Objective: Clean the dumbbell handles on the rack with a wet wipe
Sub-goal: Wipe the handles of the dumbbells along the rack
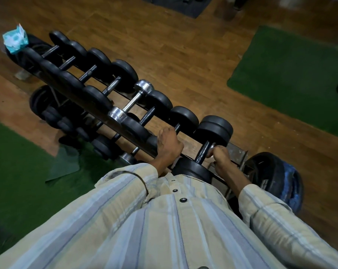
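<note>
Both hands were curled: my left hand (169, 145) round a dumbbell handle (177, 127), my right hand (219, 155) round the nearest dumbbell's handle (203, 152), at the rack's (98, 111) near end. Heavy, rigid iron; I'd hold mid-bar.

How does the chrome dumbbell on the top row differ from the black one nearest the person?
The chrome dumbbell has shiny silver heads and a bright bare handle; the nearest black dumbbell has matte black, bigger heads and a dark handle. Neither hand touches the chrome one; the right hand grips the black one's handle. Both lie across the rack.
</note>
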`<state>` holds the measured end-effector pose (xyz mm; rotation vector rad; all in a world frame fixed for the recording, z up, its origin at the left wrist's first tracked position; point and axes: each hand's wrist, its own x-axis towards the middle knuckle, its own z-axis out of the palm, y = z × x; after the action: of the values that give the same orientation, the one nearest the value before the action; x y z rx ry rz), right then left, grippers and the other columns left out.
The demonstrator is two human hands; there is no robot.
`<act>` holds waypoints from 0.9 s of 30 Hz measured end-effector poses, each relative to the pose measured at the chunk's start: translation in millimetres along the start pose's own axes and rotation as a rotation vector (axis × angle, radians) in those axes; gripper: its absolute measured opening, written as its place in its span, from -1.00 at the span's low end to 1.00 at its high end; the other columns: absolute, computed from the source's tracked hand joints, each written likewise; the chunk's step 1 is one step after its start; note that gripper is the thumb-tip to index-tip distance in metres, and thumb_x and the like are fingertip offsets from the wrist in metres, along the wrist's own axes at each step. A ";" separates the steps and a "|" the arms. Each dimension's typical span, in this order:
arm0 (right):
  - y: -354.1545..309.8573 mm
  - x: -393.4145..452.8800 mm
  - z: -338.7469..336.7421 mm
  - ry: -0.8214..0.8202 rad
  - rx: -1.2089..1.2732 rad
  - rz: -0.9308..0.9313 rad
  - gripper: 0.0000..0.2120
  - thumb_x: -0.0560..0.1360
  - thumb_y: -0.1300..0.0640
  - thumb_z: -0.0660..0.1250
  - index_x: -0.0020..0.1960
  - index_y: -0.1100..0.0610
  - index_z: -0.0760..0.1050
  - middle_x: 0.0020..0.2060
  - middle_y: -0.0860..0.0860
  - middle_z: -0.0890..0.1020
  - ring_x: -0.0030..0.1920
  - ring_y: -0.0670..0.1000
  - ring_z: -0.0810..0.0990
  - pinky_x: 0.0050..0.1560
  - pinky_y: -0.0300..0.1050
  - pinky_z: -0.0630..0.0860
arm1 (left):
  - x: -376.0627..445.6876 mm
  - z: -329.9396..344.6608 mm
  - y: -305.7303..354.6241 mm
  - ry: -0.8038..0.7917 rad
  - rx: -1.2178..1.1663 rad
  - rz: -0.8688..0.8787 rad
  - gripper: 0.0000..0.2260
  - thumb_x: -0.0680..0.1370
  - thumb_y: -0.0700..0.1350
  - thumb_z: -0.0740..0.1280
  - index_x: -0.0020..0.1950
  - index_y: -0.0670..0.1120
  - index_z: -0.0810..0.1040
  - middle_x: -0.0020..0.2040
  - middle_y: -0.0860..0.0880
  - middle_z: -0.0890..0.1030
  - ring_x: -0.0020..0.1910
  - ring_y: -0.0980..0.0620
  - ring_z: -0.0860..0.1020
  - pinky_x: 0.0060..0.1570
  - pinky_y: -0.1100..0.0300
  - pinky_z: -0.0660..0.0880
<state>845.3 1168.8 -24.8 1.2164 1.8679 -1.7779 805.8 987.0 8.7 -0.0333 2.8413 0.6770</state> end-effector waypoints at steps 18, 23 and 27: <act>15.8 0.9 -11.2 -0.282 -0.286 0.173 -0.92 0.31 0.31 0.34 -0.29 0.16 0.52 -0.48 0.04 0.40 -0.56 -0.05 0.27 -0.54 -0.24 0.25 | -9.7 5.2 -1.6 0.054 0.035 0.067 -0.72 0.44 -0.24 0.30 0.15 -0.15 0.51 0.12 -0.16 0.53 0.16 -0.18 0.47 0.22 0.00 0.40; 3.2 2.9 -11.0 -0.221 -0.660 0.012 -0.85 0.39 0.19 0.46 -0.11 0.24 0.56 -0.37 0.09 0.56 -0.46 -0.01 0.47 -0.50 -0.24 0.33 | -12.0 -0.7 -3.5 0.027 -0.016 0.085 -0.74 0.43 -0.22 0.31 0.11 -0.15 0.50 0.12 -0.15 0.52 0.18 -0.17 0.45 0.19 -0.01 0.43; -14.8 -7.0 -4.5 -0.142 -0.812 -0.077 -0.83 0.39 0.16 0.43 -0.23 0.16 0.44 -0.31 0.11 0.53 -0.29 0.08 0.53 -0.31 -0.08 0.39 | -10.0 -8.1 -4.2 -0.033 -0.073 0.078 -0.73 0.41 -0.21 0.32 0.10 -0.15 0.50 0.12 -0.17 0.53 0.18 -0.20 0.46 0.21 -0.08 0.46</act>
<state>840.2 1172.0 -9.0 0.6903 2.2137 -0.9032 814.2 979.4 16.1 0.0767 2.7979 0.7895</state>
